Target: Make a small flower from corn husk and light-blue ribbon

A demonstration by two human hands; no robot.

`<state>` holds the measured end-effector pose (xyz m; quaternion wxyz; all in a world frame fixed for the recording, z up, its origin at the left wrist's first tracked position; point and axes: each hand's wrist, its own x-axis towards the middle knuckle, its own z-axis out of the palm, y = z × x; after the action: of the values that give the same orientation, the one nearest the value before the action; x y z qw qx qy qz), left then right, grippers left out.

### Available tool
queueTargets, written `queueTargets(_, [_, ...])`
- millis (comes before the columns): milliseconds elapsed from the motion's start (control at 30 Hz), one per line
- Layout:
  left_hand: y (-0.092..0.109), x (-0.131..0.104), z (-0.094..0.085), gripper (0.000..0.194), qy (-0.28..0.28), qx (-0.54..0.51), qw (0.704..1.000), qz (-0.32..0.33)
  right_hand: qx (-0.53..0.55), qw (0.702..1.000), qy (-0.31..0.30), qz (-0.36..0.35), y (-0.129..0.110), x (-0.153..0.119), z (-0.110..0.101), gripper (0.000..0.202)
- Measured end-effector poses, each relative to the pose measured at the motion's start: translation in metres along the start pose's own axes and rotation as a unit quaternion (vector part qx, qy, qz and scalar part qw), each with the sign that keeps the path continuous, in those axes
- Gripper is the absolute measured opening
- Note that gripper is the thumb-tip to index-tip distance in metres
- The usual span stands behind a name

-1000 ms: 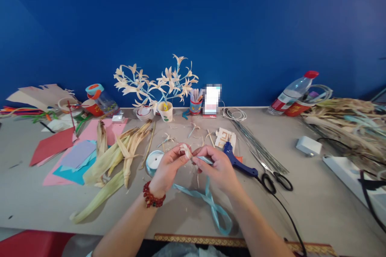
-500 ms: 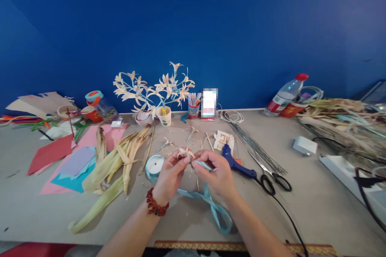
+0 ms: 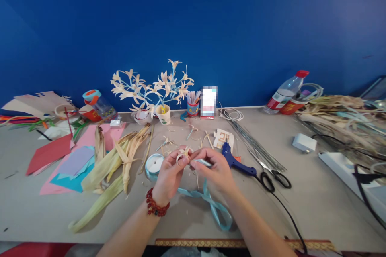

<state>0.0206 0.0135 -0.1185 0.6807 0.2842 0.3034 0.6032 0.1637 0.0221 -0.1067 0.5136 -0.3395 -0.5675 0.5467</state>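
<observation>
Between the fingertips of my left hand [image 3: 171, 172] is a small pale corn-husk flower [image 3: 184, 153], its petals curling upward. My right hand [image 3: 213, 168] meets it from the other side, thumb and forefinger pinched on light-blue ribbon [image 3: 202, 162] at the flower's base. The loose ribbon hangs below the hands and loops on the table near the right forearm. Beside my left hand lies the ribbon spool [image 3: 155, 164], white with blue ribbon round it. The flower's stem is mostly hidden by my fingers.
Right of my hands lie a blue glue gun [image 3: 238, 163], black-handled scissors [image 3: 274, 178] and thin wires [image 3: 259, 144]. Corn husks [image 3: 120, 160] and coloured paper [image 3: 51, 153] cover the left. Finished flowers stand in a cup [image 3: 163, 115] at the back; a power strip [image 3: 346, 176] sits far right.
The flower has turned slightly between my fingertips, so its petals now show curled. Both hands stay in nearly the same place, and the view has shifted very slightly.
</observation>
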Motion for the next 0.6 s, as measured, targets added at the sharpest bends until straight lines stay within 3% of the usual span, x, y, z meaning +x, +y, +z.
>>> queueTargets(100, [0.002,0.000,0.000,0.014,-0.013,0.006,1.000,-0.010,0.048,0.998,-0.019,0.032,0.001,0.002,-0.001,0.016])
queueTargets(367, [0.007,0.000,0.002,0.008,-0.042,0.019,0.999,-0.003,0.069,0.997,-0.009,0.035,0.000,0.002,0.001,0.017])
queueTargets(467, [0.004,0.001,0.002,0.008,-0.031,0.016,0.999,0.004,0.022,1.000,0.018,-0.001,0.001,0.001,0.002,0.016])
queueTargets(600, [-0.003,0.000,0.001,0.011,-0.008,-0.018,1.000,-0.008,-0.070,0.991,0.049,-0.107,0.004,-0.002,0.004,0.013])
